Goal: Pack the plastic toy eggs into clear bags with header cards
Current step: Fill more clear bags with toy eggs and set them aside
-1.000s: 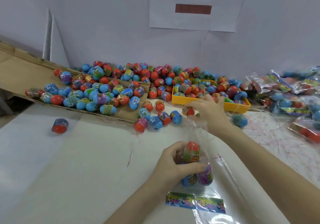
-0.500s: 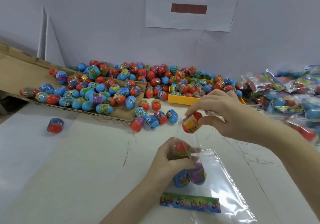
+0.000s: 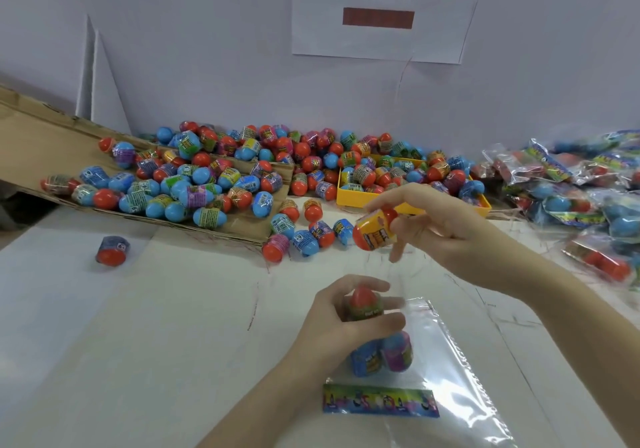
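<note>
The person's left hand curls round the upper part of a clear plastic bag at about six o'clock in the view, gripping through the film a red-topped egg with a green wrap. Below that hand, inside the same bag, a blue egg and a purple-wrapped egg lie side by side, just above the rainbow header card at the bag's near end. The right hand, a little toward one o'clock from the left, pinches an orange egg with a yellow wrap between thumb and fingers, held in the air above the bag's mouth and apart from it. Across the back, from ten to twelve o'clock, a heap of loose eggs spreads over a flattened cardboard sheet and into a yellow tray. One lone egg sits at nine o'clock on the white table. Filled bags pile up at three o'clock. A paper sign hangs on the wall at twelve.
</note>
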The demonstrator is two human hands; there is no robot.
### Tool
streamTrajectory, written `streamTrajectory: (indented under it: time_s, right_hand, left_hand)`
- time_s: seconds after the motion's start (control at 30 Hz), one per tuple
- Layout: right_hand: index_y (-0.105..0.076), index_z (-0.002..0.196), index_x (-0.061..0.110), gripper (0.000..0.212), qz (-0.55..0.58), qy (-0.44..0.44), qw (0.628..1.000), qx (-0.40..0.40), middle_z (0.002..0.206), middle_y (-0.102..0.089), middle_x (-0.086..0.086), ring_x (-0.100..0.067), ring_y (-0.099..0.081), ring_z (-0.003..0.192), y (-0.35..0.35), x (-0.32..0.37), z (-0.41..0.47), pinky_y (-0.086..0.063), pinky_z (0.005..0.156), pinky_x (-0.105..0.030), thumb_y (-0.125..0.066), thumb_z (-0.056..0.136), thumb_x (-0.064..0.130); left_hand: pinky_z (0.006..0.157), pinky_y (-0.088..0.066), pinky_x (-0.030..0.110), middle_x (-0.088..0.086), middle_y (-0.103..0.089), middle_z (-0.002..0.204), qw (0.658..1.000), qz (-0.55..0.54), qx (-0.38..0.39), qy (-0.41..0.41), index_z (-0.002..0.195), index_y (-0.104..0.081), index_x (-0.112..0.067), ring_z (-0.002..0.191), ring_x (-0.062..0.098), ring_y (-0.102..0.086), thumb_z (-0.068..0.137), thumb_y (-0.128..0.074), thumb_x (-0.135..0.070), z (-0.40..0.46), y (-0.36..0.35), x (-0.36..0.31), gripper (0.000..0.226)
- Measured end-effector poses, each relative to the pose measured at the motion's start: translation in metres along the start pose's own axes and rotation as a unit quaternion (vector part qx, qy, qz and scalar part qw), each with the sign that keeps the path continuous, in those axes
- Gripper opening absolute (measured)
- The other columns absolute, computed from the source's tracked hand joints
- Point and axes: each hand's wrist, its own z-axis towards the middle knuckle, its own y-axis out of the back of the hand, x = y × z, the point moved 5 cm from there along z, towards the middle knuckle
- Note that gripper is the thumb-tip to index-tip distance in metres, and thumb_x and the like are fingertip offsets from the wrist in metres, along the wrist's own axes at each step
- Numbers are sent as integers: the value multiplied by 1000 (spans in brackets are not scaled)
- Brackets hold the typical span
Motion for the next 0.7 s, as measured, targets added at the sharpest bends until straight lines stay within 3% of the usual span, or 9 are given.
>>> streamTrajectory:
  time_s: [0.1,0.23,0.33,0.43,0.6,0.7]
  right_hand:
    - [-51,96,39,30,-31,-6,999,12,91,-50,17,-1,-57,62,4,0,-1,-52,69,-23,-47,92,10]
    - [-58,116,32,33,-183,-30,981,52,96,-48,22,-3,-52,88,11,-1,2,-46,73,-14,-53,90,13]
    - [-51,117,43,37,-286,-44,949,126,97,-49,27,5,-41,84,7,-1,3,-30,78,-19,-57,88,21]
    - [-44,103,49,32,-287,-77,939,172,84,-43,33,16,-29,82,2,-3,3,-17,72,-27,-58,88,25]
    - [-51,97,50,18,-283,-75,939,181,91,-43,26,26,-14,83,-3,-8,1,-11,66,-29,-56,88,34]
    - [-56,95,50,16,-290,-81,935,189,97,-45,25,15,-18,93,-3,-9,-1,-9,69,-28,-56,88,35]
  left_hand:
    - [66,-55,20,-1,-74,92,1000,-17,-2,-4,94,-64,-15,86,12,-70,72,-70,7,0,1,-1,32]
    - [67,-56,21,-2,-74,93,1000,-27,11,-2,95,-66,-15,88,13,-70,73,-69,8,0,1,-2,32]
    - [65,-55,19,-3,-75,87,1000,-22,16,0,90,-66,-17,84,11,-71,72,-68,10,-1,1,-1,33]
    - [68,-56,23,-1,-75,87,1000,-9,15,-4,87,-67,-19,84,15,-71,71,-71,7,0,1,0,32]
    - [68,-56,22,-1,-74,89,999,23,19,-11,88,-68,-22,86,16,-70,69,-74,4,0,1,-1,32]
    - [68,-56,23,1,-74,83,999,26,20,-10,88,-69,-22,81,15,-71,69,-74,6,0,0,0,34]
